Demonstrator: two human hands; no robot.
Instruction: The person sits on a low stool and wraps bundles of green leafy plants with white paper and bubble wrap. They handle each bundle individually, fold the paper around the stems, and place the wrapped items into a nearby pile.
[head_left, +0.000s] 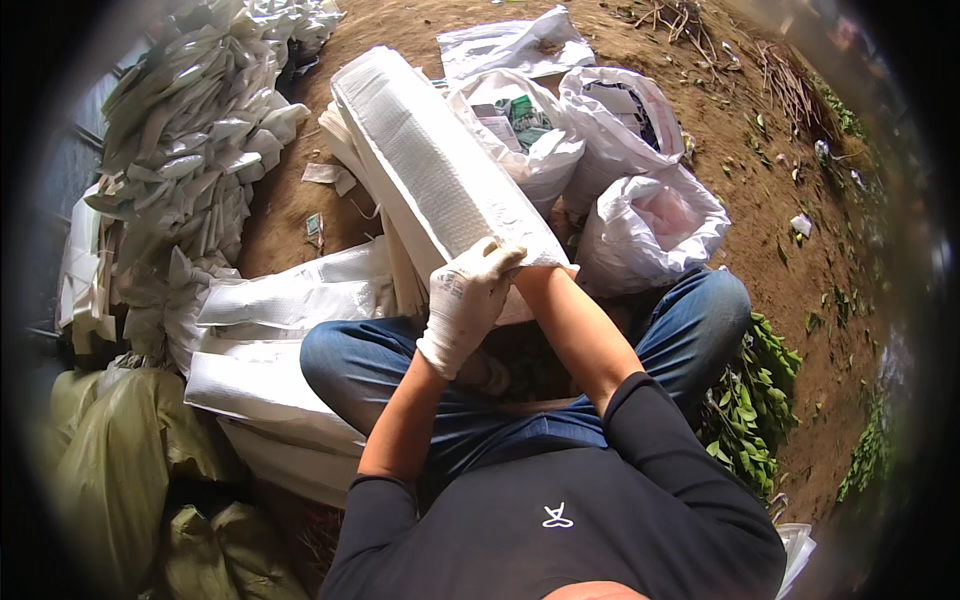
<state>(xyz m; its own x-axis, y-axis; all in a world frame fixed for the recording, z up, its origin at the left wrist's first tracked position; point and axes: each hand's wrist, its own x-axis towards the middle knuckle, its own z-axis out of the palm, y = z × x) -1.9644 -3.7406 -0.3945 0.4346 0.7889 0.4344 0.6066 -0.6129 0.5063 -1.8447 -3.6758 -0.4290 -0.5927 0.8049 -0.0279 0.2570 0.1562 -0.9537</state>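
My left hand (471, 298), in a pale knitted glove, grips the near open edge of a long white textured plastic sleeve (442, 161). The sleeve lies slantwise before me, away from my lap. My right forearm goes into its mouth, so my right hand is hidden inside. Beneath the sleeve is a stack of flat cream-white sheets or sleeves (401, 259). More white textured sleeves (292, 300) are piled at my left knee.
Three open white woven sacks (652, 229) stand beyond my right knee; one holds green and white packets (517, 120). Heaped white sleeves (199, 142) line the left. Olive sacks (112, 465) lie nearer. Leafy cuttings (750, 412) are at right on bare soil (757, 217).
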